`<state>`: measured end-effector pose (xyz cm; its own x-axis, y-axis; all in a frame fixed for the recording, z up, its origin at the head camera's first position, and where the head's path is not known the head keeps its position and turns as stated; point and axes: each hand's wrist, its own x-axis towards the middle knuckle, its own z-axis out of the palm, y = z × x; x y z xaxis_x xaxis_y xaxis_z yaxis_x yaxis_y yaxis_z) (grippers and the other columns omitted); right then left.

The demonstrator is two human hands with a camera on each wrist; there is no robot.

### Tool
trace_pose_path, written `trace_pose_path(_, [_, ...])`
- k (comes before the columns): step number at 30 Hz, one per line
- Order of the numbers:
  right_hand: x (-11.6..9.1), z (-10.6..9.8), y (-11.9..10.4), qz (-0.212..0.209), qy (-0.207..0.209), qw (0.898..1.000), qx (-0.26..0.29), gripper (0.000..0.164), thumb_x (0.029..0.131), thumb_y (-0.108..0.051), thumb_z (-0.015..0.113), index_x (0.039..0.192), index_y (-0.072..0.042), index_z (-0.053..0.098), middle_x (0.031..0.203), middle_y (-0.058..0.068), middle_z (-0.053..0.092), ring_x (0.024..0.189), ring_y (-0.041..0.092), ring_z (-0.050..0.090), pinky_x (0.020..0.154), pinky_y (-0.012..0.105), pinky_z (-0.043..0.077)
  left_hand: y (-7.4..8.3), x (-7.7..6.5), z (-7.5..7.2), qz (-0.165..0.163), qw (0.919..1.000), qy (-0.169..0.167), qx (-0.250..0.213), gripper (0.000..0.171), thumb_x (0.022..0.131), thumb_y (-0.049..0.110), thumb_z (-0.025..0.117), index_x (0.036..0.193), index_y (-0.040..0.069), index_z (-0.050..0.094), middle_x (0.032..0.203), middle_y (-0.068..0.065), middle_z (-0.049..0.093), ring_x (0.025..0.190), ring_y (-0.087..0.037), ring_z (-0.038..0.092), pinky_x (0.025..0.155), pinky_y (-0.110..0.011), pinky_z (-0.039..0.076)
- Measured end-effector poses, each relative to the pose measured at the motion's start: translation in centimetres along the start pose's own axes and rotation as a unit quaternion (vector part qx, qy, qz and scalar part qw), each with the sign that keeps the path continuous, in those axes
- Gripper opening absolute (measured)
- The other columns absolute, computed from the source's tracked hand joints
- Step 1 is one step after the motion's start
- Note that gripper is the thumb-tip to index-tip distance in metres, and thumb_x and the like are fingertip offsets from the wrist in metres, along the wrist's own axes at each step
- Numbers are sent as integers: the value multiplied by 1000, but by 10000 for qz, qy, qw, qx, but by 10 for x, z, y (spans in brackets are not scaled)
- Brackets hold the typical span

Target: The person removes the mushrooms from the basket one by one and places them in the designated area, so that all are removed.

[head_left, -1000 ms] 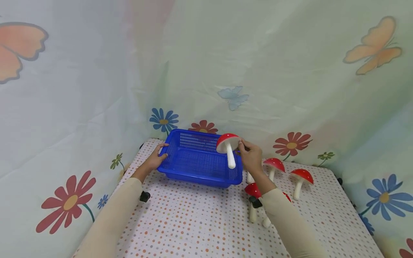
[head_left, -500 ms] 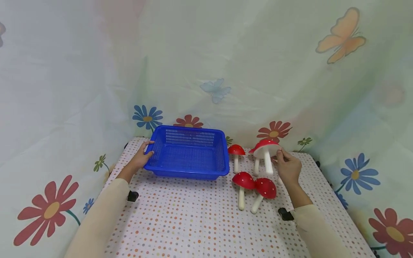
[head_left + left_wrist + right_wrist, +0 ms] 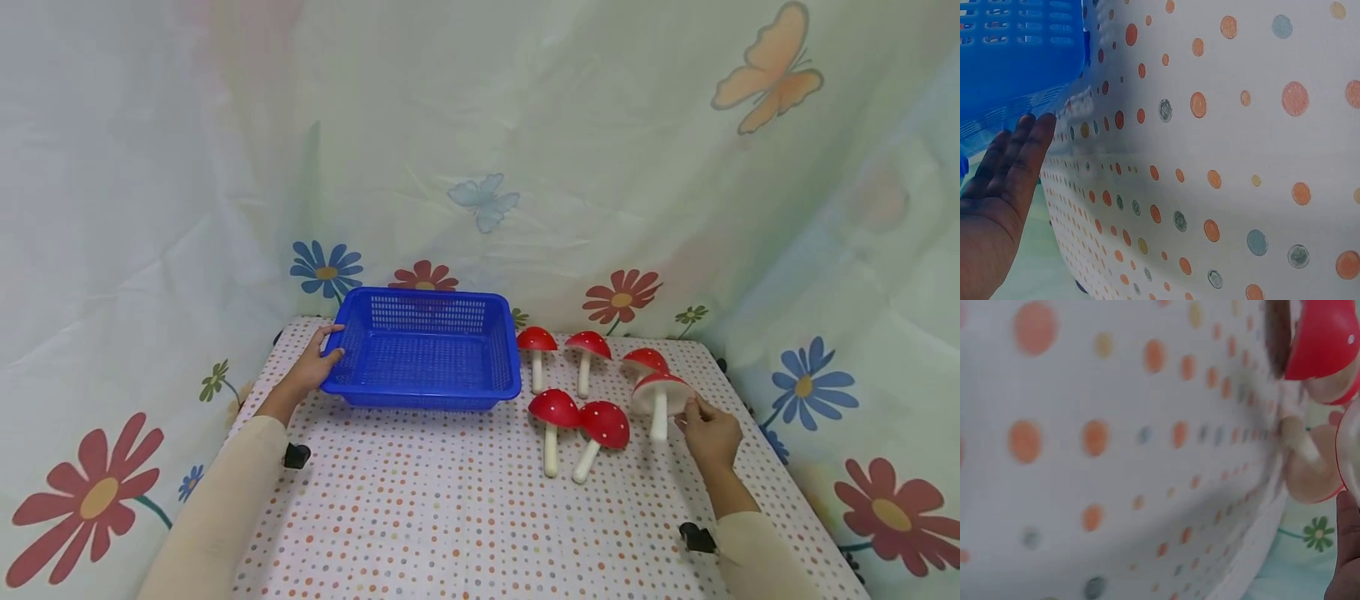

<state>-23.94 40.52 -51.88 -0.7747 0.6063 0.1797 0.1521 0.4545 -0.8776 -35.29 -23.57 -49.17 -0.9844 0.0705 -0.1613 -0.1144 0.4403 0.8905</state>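
In the head view, my left hand (image 3: 306, 373) holds the left rim of a blue plastic basket (image 3: 420, 399), thumb and a finger over the edge. The left wrist view has the fingers of that hand (image 3: 1004, 187) against the outer side of the basket (image 3: 1016, 69). My right hand (image 3: 712, 433) pinches the cap edge of a toy mushroom (image 3: 660, 408), red-capped with a white stem, stem downward. Just behind it stands another mushroom (image 3: 645, 360), partly hidden. In the right wrist view only a sliver of the right hand (image 3: 1349, 556) shows.
Right of the basket are more red mushrooms: two at the back (image 3: 537, 340) and two nearer the front (image 3: 555, 408), their caps touching. A dotted cloth covers the table (image 3: 450, 500). Fabric walls with printed flowers enclose the back and sides.
My right hand has carried the mushroom from over the basket's right side to the right of the other mushrooms and lower. My left hand stays on the basket rim. The head view has shifted.
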Motion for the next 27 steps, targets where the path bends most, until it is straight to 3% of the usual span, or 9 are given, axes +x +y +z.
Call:
trace_pose_path(3, [2, -2, 13, 122, 146, 9996, -213, 47, 101, -30, 48, 134, 4, 53, 94, 22, 73, 56, -11, 58, 45, 26, 54, 0, 0, -1, 58, 10000, 1, 1, 51, 108, 22, 35, 154, 27, 16, 158, -30, 22, 135, -53, 41, 101, -61, 46])
trace_pose_path(4, [3, -3, 17, 115, 180, 9993, -295, 48, 101, -31, 49, 133, 4, 53, 91, 21, 74, 55, -9, 60, 56, 31, 58, 0, 0, -1, 71, 10000, 13, -1, 51, 107, 21, 36, 154, 28, 17, 158, -30, 22, 135, -53, 41, 101, -62, 46])
trace_pose_path(7, [1, -1, 24, 25, 234, 9970, -740, 46, 101, -30, 47, 131, 3, 56, 93, 23, 74, 56, -2, 66, 59, 41, 58, -1, 0, -1, 124, 9999, 8, -16, 52, 108, 21, 36, 155, 27, 16, 157, -30, 23, 135, -53, 41, 102, -61, 45])
trace_pose_path(10, [-5, 0, 26, 7, 137, 9947, -1022, 41, 101, -24, 47, 131, 4, 56, 109, 31, 68, 68, 16, 74, 61, 23, 58, -3, 1, -2, 112, 9999, -6, -14, 52, 108, 21, 36, 155, 27, 16, 157, -31, 23, 135, -52, 41, 102, -61, 45])
trace_pose_path(14, [-13, 0, 27, 111, 19, 9929, -1180, 41, 103, -22, 44, 133, 2, 54, 120, 31, 63, 89, 35, 74, 49, 5, 46, -3, 2, -2, 77, 10000, -40, -20, 52, 108, 21, 36, 155, 27, 15, 157, -30, 23, 135, -52, 40, 102, -60, 45])
trace_pose_path(17, [-17, -3, 28, 169, 39, 9928, -1186, 42, 103, -26, 43, 134, -1, 55, 122, 29, 63, 93, 35, 73, 50, 4, 45, -2, 1, -1, 55, 10000, -58, -57, 52, 108, 21, 36, 155, 27, 15, 158, -30, 21, 136, -52, 39, 103, -60, 45])
trace_pose_path(20, [-20, -5, 29, 235, -9, 9933, -1130, 42, 102, -30, 45, 135, -5, 56, 124, 25, 64, 77, 13, 74, 50, 5, 46, -2, 1, -2, 25, 9999, -49, -93, 52, 108, 21, 36, 155, 28, 15, 159, -29, 20, 137, -52, 39, 104, -61, 44])
trace_pose_path(22, [-24, -5, 28, 330, -100, 9937, -1069, 42, 103, -33, 44, 137, -10, 54, 127, 23, 63, 80, 11, 73, 51, 5, 46, -2, 1, -2, 8, 9999, -51, -122, 52, 108, 21, 36, 155, 28, 15, 159, -29, 20, 137, -52, 38, 104, -61, 43])
trace_pose_path(27, [-34, -5, 30, 216, -203, 9937, -1080, 39, 104, -24, 45, 139, -9, 53, 135, 22, 58, 110, 38, 67, 54, 3, 46, -4, 2, -1, 7, 9999, -60, -119, 52, 108, 22, 36, 155, 27, 15, 159, -29, 20, 137, -52, 39, 104, -61, 43])
